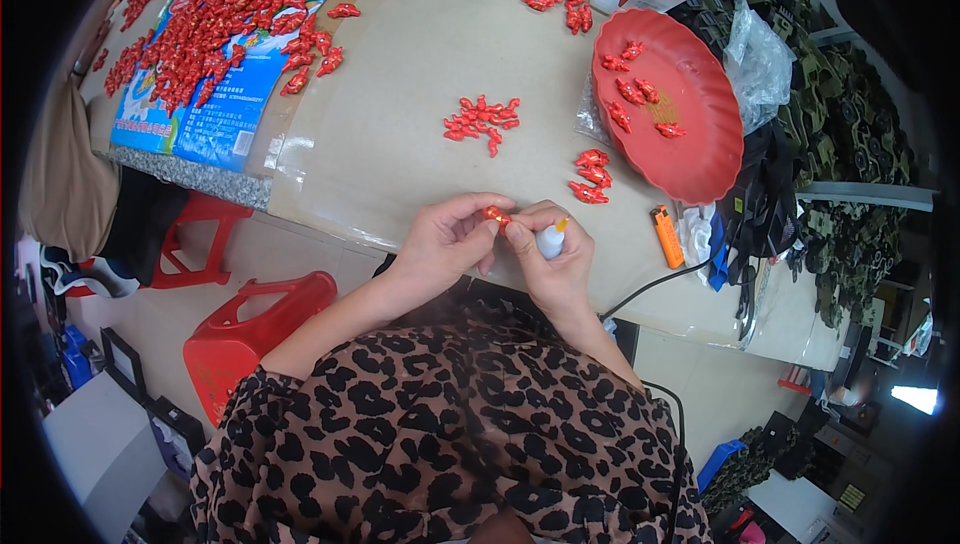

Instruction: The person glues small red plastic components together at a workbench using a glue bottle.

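Observation:
Over the table's near edge, a small shiny red figurine [497, 216] with gold marks is pinched between the fingertips of both hands. My left hand [447, 236] is closed on its left side. My right hand [562, 269] touches it with thumb and finger, while a small white bottle [549, 241] with a yellow tip is tucked in the same grip. Just beyond lies a loose cluster of red figurines [482, 122]. Closer to the right hand is a short group of similar pieces [591, 177]. Their exact shape is too small to tell.
A red scalloped tray [715, 114] with several figurines stands at the right, near an orange lighter [667, 237]. A large pile of red figurines [215, 39] covers a blue printed sheet [215, 129] at far left. A red stool [250, 329] stands below.

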`<state>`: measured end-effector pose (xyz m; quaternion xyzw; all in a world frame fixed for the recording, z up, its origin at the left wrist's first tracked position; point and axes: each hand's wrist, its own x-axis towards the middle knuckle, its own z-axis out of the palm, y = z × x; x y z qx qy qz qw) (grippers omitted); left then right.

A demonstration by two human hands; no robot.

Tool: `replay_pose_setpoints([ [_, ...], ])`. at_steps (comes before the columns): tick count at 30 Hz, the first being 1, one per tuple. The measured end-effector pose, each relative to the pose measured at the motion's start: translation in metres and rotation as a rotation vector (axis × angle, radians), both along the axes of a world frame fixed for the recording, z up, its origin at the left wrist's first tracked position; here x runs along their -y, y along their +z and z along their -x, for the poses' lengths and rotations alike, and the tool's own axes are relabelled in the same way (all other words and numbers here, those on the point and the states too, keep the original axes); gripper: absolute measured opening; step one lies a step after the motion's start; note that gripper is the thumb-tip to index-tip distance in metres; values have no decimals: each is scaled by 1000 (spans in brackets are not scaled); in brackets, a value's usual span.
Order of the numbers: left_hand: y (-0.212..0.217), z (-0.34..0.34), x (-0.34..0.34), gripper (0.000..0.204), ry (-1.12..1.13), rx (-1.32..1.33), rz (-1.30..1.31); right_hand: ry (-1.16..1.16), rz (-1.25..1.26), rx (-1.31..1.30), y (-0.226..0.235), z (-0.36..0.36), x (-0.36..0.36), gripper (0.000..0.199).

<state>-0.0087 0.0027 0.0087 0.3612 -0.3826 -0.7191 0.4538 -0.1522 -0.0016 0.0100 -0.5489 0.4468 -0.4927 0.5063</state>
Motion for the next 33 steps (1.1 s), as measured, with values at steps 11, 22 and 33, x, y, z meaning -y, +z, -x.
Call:
replay_pose_setpoints([
  [11,-2,-2,1,24,3,-46,-3,-2,-18,11,1,0,-1,5],
  [22,-2,-2,0,21,12,-25,-15,8,78,-58,2,0,-2,5],
  [33,1,-2,1,19,16,-15,-43,16,119,-122,3,1,-4,5],
])
